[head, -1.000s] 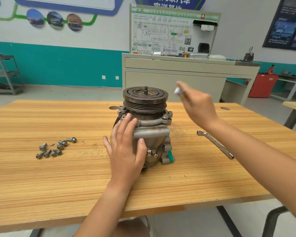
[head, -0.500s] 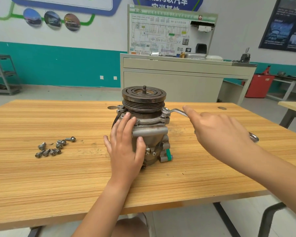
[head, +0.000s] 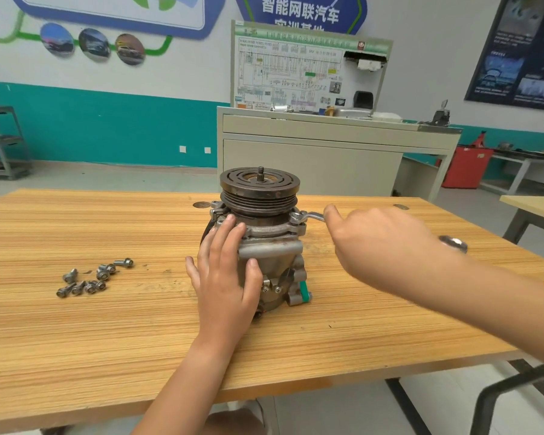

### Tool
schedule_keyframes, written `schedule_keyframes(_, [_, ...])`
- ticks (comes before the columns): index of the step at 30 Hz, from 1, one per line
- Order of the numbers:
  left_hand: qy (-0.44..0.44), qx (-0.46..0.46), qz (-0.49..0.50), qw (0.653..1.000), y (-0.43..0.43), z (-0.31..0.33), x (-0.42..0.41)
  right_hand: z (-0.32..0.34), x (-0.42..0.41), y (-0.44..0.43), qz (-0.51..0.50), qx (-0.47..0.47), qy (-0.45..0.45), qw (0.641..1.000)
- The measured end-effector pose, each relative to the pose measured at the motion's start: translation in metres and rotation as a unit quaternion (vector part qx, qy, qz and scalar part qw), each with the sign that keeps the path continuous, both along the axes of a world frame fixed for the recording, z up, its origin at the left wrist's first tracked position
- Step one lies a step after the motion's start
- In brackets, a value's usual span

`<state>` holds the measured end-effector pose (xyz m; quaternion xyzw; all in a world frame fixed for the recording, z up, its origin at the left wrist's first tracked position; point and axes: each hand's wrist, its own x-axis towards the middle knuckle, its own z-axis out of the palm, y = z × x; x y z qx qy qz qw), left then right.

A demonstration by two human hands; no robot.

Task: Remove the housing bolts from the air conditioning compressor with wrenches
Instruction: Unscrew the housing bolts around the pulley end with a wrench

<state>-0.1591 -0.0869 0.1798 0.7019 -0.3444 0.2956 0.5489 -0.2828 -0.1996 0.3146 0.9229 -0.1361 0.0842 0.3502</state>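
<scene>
A wooden table (head: 107, 340) is being used as work surface. The AC compressor (head: 266, 246) is being stood upright near its middle, w/ the dark pulley (head: 259, 196) on top.

The R arm is being reached in from the right edge, w/ the forearm sloping up-left over the table. The R hand (head: 380, 246) is being seen from its back. Its fingers are being curled down round the wrench (head: 311, 216), and the index finger is being stretched along the shaft toward the compressor.

The L arm is being brought up from bottom centre, nearly straight. The L hand (head: 223, 277) is being laid flat against the housing, fingers straight & a bit spread, tips touching the flange under the pulley. The thumb is being pressed on the housing front; nothing is being gripped by this hand.

The wrench's ring end is being set at the flange's right ear, and its other end is being shown behind the R wrist. Loose bolts (head: 91, 277) are being kept in a small group on the table, well apart to the compressor's left.
</scene>
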Motion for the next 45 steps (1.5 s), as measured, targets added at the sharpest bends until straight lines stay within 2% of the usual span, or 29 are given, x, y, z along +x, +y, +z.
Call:
schedule_keyframes(3, [0.005, 0.002, -0.004, 1.0, 0.0, 0.0, 0.0, 0.016, 0.004, -0.023, 0.03, 0.04, 0.011, 0.999])
schedule_keyframes(8, [0.008, 0.004, -0.004, 1.0, 0.0, -0.002, 0.001, 0.02, 0.028, -0.055, 0.066, -0.018, 0.027, 0.997])
schedule_keyframes(10, [0.003, 0.002, -0.006, 1.0, 0.001, -0.003, 0.002, 0.014, 0.046, -0.066, 0.071, -0.015, 0.019, 0.997])
schedule_keyframes(18, [0.002, 0.01, -0.006, 1.0, 0.003, -0.002, 0.001, -0.021, 0.085, -0.072, 0.14, 0.093, -0.072, 0.983])
schedule_keyframes(20, [0.009, 0.011, -0.006, 1.0, 0.002, -0.001, 0.001, -0.024, 0.07, -0.075, 0.166, 0.143, -0.13, 0.967])
schedule_keyframes(23, [0.013, 0.007, -0.008, 1.0, 0.002, -0.002, 0.0, -0.021, 0.038, -0.07, 0.225, 0.252, -0.252, 0.907])
schedule_keyframes(25, [0.012, 0.002, -0.01, 1.0, 0.001, -0.002, 0.0, -0.014, 0.016, -0.064, 0.222, 0.287, -0.283, 0.888])
schedule_keyframes(27, [0.006, -0.002, -0.01, 1.0, 0.001, -0.001, 0.0, -0.007, 0.0, -0.058, 0.194, 0.291, -0.259, 0.9])
schedule_keyframes(30, [-0.001, -0.004, -0.007, 1.0, 0.0, 0.0, -0.001, -0.005, -0.015, -0.049, 0.132, 0.225, -0.164, 0.951])
schedule_keyframes(32, [-0.001, -0.004, -0.007, 1.0, 0.0, 0.0, 0.0, -0.005, -0.017, -0.044, 0.108, 0.187, -0.137, 0.967])
schedule_keyframes(37, [0.014, 0.002, -0.012, 1.0, 0.001, -0.001, 0.0, -0.009, -0.009, -0.033, 0.054, 0.141, -0.094, 0.984])
schedule_keyframes(45, [0.007, -0.001, -0.012, 1.0, 0.002, -0.001, 0.0, 0.01, -0.008, -0.008, -0.015, 0.012, -0.025, 0.999])
